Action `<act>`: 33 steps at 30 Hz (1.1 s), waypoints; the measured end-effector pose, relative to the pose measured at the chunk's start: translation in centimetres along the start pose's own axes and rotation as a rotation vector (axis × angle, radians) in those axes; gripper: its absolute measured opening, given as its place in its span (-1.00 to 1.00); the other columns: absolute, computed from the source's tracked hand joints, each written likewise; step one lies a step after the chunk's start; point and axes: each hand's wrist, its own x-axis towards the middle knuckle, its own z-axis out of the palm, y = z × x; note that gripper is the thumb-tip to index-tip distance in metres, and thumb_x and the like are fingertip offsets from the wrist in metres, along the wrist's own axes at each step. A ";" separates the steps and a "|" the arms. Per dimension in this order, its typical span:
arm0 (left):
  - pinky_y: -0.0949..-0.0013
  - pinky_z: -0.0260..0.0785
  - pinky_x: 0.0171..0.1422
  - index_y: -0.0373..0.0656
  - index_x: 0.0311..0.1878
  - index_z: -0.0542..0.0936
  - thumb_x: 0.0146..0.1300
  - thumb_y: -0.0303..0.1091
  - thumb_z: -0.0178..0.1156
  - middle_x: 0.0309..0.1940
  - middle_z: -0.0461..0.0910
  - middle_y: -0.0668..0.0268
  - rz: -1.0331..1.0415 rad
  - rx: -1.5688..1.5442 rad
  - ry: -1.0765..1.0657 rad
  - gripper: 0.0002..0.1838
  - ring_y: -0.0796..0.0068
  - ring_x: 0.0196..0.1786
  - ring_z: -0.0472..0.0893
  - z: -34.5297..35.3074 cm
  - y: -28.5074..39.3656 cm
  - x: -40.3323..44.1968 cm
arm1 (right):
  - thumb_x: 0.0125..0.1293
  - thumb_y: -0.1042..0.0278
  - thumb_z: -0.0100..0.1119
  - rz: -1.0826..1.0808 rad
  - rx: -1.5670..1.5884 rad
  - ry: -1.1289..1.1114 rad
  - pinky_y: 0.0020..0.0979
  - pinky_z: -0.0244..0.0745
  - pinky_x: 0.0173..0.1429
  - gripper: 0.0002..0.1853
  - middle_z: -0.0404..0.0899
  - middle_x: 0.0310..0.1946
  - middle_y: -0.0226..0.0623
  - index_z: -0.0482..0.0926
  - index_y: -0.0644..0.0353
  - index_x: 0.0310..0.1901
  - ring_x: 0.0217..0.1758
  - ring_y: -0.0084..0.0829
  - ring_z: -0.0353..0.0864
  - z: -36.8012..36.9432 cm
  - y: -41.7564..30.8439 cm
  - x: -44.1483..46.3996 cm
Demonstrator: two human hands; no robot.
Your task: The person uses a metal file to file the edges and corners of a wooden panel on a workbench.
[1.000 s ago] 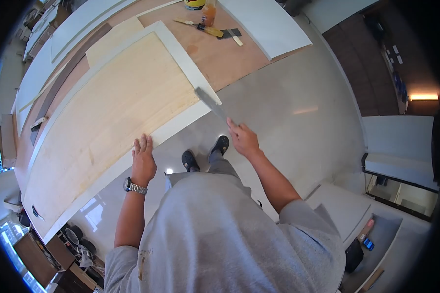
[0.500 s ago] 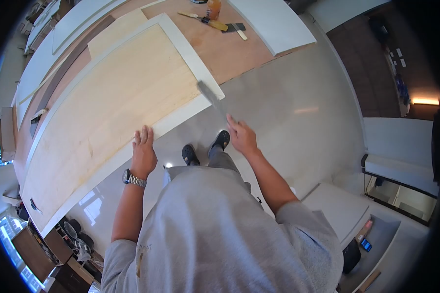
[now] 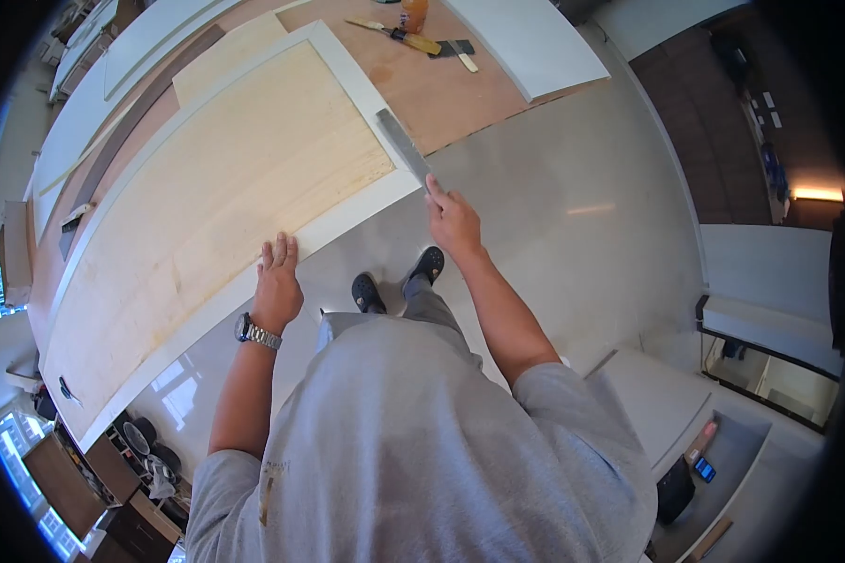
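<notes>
Upper centre: flat tool, likely stiff, right hand clamped on lower end, best hold; left hand, fingers slightly apart, on panel.

L hand: flat, fingers extended | R hand: closed grip, arm extended forward
</notes>
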 end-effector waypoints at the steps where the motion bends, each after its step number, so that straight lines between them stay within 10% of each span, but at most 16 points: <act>1: -0.28 -0.01 0.59 -0.21 0.58 0.13 0.17 -0.70 -0.11 0.62 -0.01 -0.01 0.005 -0.002 -0.002 -0.19 -0.29 0.62 -0.05 0.1 -0.1 0.1 | 0.45 0.13 0.12 0.001 -0.008 0.014 -0.05 0.56 -0.26 -0.54 0.50 -0.39 -0.13 0.48 -0.39 0.37 -0.35 -0.02 0.63 -0.1 0.0 0.3; 33: -0.26 0.03 0.59 -0.23 0.59 0.10 0.17 -0.70 -0.07 0.63 -0.03 0.01 0.012 0.033 -0.037 -0.17 -0.25 0.63 -0.06 -0.4 0.4 -0.1 | 0.47 0.11 0.11 0.031 0.012 0.002 -0.04 0.55 -0.22 -0.53 0.52 -0.37 -0.08 0.46 -0.30 0.39 -0.34 0.01 0.60 1.2 -2.6 -1.7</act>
